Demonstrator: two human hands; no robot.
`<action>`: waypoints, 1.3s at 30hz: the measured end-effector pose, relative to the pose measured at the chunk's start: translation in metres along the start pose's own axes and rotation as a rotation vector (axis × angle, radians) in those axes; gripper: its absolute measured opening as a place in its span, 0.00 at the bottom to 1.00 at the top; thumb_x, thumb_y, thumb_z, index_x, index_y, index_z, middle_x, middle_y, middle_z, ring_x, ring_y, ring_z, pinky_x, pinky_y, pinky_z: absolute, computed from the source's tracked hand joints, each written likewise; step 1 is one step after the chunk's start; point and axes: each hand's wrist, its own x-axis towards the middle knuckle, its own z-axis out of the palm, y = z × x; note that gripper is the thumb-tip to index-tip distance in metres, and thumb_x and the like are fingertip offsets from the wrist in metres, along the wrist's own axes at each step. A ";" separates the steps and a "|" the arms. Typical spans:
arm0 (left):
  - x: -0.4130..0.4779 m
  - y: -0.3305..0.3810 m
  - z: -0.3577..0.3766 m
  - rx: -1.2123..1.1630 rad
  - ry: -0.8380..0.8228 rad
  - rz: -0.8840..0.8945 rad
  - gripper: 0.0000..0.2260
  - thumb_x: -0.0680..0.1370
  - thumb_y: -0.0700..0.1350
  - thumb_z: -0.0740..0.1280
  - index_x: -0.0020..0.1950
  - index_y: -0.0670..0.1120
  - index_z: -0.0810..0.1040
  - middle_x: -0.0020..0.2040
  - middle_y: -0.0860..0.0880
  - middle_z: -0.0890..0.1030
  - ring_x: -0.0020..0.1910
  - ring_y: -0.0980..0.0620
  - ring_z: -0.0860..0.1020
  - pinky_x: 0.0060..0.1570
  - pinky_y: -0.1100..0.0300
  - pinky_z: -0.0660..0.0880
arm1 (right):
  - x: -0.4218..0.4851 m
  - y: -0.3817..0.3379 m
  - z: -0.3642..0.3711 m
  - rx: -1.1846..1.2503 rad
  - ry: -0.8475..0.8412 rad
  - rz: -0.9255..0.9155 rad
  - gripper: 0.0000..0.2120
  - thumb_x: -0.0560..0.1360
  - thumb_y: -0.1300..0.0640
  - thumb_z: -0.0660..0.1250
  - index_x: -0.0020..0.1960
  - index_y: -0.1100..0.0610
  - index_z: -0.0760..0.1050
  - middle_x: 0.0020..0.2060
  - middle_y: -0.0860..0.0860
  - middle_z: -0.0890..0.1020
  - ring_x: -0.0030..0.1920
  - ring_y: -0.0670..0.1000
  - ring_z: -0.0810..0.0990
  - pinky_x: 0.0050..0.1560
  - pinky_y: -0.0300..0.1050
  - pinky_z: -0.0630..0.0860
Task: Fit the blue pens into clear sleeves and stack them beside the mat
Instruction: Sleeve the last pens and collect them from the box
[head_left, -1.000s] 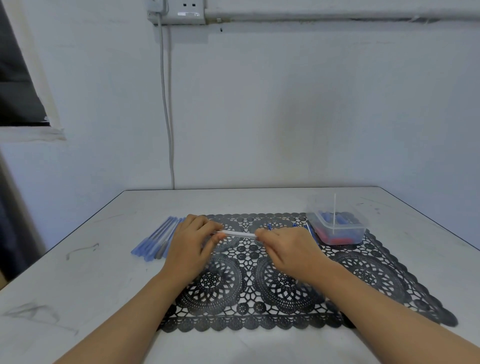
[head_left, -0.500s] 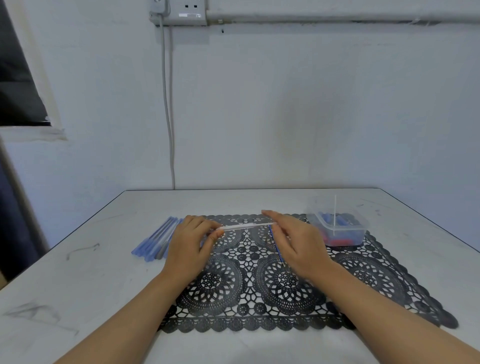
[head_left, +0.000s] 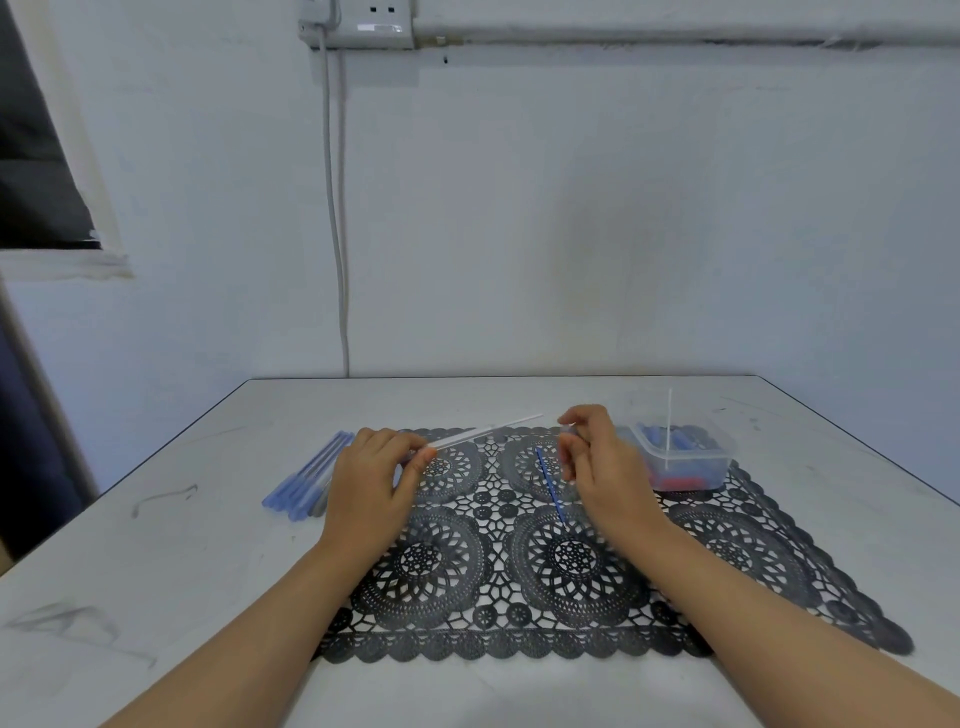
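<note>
A black lace mat lies on the white table. My left hand pinches one end of a clear sleeve, which slants up and to the right over the mat's far edge. My right hand hovers just right of the sleeve's free end, fingers loosely curled, with nothing visible in them. A thin blue pen lies on the mat beside my right palm. Several sleeved blue pens lie stacked on the table left of the mat.
A clear plastic tub stands on the mat's far right corner, holding blue and red pieces and one upright white stick. A white wall rises behind the table. The table's left edge runs diagonally.
My right hand has let go of the sleeve's right end and drawn back to the right. The sleeve's free end has tilted upward. The thin blue pen has stayed put on the mat.
</note>
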 end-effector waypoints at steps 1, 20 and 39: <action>0.000 0.000 0.000 0.002 0.001 0.001 0.14 0.78 0.54 0.58 0.45 0.48 0.79 0.38 0.57 0.76 0.41 0.57 0.69 0.41 0.54 0.70 | -0.001 0.000 0.000 -0.013 -0.003 -0.033 0.06 0.79 0.63 0.58 0.54 0.59 0.72 0.32 0.46 0.75 0.32 0.41 0.73 0.34 0.38 0.70; -0.001 -0.001 0.002 0.004 -0.033 -0.014 0.15 0.78 0.55 0.58 0.45 0.49 0.79 0.39 0.56 0.77 0.41 0.56 0.71 0.42 0.54 0.70 | -0.004 0.006 0.010 -0.365 -0.485 -0.222 0.13 0.77 0.63 0.61 0.57 0.54 0.79 0.48 0.50 0.76 0.47 0.50 0.76 0.50 0.48 0.75; -0.002 0.002 0.000 0.006 -0.049 -0.017 0.15 0.77 0.56 0.58 0.45 0.49 0.80 0.40 0.55 0.78 0.43 0.55 0.72 0.43 0.55 0.70 | -0.005 -0.003 -0.001 -0.227 -0.041 -0.314 0.14 0.76 0.55 0.57 0.53 0.57 0.80 0.44 0.48 0.81 0.44 0.43 0.77 0.46 0.37 0.75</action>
